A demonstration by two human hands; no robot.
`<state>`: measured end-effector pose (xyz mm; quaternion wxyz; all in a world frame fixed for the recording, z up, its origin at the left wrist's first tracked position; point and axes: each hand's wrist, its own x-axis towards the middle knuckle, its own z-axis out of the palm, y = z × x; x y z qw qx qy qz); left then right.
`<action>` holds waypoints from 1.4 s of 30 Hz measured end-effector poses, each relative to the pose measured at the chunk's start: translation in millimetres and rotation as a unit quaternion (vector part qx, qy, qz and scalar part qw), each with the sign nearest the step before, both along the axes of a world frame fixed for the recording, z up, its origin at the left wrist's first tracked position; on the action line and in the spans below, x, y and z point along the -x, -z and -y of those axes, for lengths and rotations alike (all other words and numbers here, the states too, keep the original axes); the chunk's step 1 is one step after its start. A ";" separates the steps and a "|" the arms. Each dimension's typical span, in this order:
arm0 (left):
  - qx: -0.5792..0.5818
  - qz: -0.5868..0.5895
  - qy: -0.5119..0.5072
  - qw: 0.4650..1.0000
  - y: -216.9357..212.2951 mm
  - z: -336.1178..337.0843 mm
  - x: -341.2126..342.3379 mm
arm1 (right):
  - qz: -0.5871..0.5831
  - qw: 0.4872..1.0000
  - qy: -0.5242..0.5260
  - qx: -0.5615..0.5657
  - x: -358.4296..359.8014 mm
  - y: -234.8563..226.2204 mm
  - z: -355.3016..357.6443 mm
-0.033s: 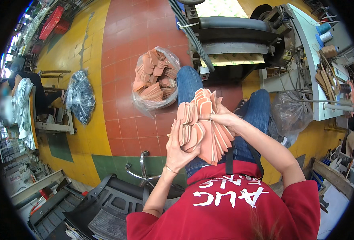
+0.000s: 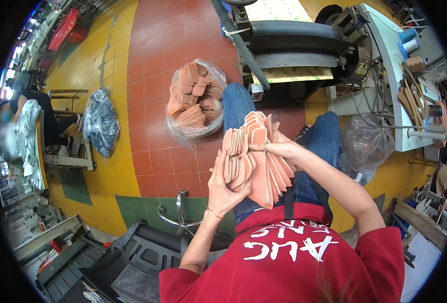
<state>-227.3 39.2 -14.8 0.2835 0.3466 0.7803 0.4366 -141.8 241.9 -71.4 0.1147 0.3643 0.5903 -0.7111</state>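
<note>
Squarely between my two hands, a fanned bundle of salmon-coloured pieces (image 2: 266, 177) sat above my jeans (image 2: 237, 106), just beyond the hem of my red shirt (image 2: 294, 260). Its long axis ran away from me, from the spread of longer pieces near the shirt to the overlapping rounded tabs at the far end, leaning slightly left. My left hand (image 2: 221, 192) cupped the left edge low down, its fingers curled behind and its thumb across the nearer face; my right hand (image 2: 284, 148) gripped the right edge higher up, thumb laid over the middle and pointing left. Both were bent only as far as the bundle's thickness allowed, and each had hold of it; the fingertips underneath were hidden. Whether the bundle also rested on the jeans, I could not tell.

Ahead and to the left, a clear plastic bag (image 2: 184, 137) stood on the red-tiled floor (image 2: 150, 121), filled with similar pieces (image 2: 189, 91), its right side just beside the left leg of the jeans, its near edge well apart from the floor's green strip (image 2: 142, 209). In this view, my left hand was the nearer to that bag. Farther ahead, to the right, stood a machine (image 2: 294, 36) with a dark roller.
</note>
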 end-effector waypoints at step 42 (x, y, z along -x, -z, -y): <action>0.051 0.091 0.207 0.973 -73.0 -34.4 43.6 | -0.218 0.953 0.164 -0.132 -63.1 -30.8 -12.8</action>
